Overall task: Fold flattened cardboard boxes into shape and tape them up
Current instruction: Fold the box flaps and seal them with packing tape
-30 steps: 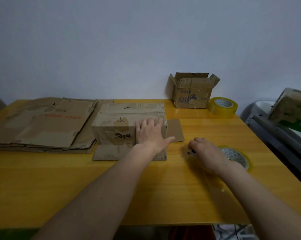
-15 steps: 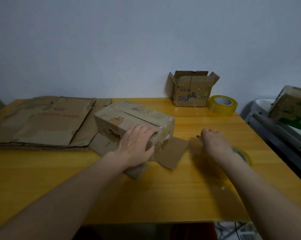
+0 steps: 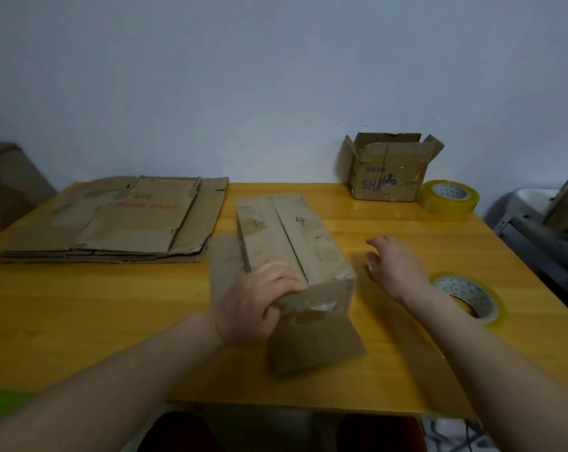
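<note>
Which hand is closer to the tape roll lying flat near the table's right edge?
Right. The right hand hovers open just left of the flat tape roll; the left hand grips the box farther left.

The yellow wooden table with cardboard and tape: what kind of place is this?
Probably a small packing station: a stack of flattened brown cardboard boxes, two yellow-tinted tape rolls, and an open brown cardboard box stand on the yellow wooden table.

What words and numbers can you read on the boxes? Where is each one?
"4", handwritten on top of the folded box that the left hand grips.
A second scribble beside it: too unclear to read.
"SHA", blue print on the open box at the back; the rest is blurred.
Red print on the flat cardboard stack: too blurred to read.
Tape rolls: no text visible.
</note>
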The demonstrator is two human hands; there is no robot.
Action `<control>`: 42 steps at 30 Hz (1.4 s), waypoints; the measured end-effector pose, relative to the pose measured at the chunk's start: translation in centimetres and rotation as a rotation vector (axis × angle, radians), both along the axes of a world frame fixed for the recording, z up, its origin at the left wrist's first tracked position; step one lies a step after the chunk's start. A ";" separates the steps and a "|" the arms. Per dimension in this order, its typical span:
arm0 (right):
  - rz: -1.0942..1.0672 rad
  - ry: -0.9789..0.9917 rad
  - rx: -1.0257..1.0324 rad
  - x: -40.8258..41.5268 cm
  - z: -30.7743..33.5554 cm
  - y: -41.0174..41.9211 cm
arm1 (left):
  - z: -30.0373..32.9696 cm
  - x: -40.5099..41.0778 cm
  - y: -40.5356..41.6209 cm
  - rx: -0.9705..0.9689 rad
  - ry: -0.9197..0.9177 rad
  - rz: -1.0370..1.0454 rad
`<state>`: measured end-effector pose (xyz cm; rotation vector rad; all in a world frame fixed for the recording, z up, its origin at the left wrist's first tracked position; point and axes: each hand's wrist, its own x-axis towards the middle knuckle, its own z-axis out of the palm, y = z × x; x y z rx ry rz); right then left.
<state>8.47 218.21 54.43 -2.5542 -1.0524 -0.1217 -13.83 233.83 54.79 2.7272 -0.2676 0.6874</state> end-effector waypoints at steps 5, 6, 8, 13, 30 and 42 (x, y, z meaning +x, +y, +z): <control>0.310 0.208 0.268 -4.6 3.1 1.9 | -0.5 1.7 -1.8 -0.020 0.042 -0.078; 0.323 0.211 0.193 -5.0 3.1 2.1 | -0.4 2.1 -1.8 -0.017 0.035 -0.003; 0.318 0.159 0.073 -5.3 3.0 2.2 | -0.2 2.9 -1.6 0.018 0.039 0.175; 0.349 -0.007 -0.090 -5.1 2.3 1.6 | -0.6 3.8 -1.5 0.156 0.013 0.243; 0.315 0.275 0.072 -3.5 2.2 2.7 | -1.9 5.1 -1.9 -0.229 -0.241 0.402; 0.019 0.098 0.143 -3.2 1.1 -5.1 | -1.5 7.0 -6.0 -0.007 0.000 0.400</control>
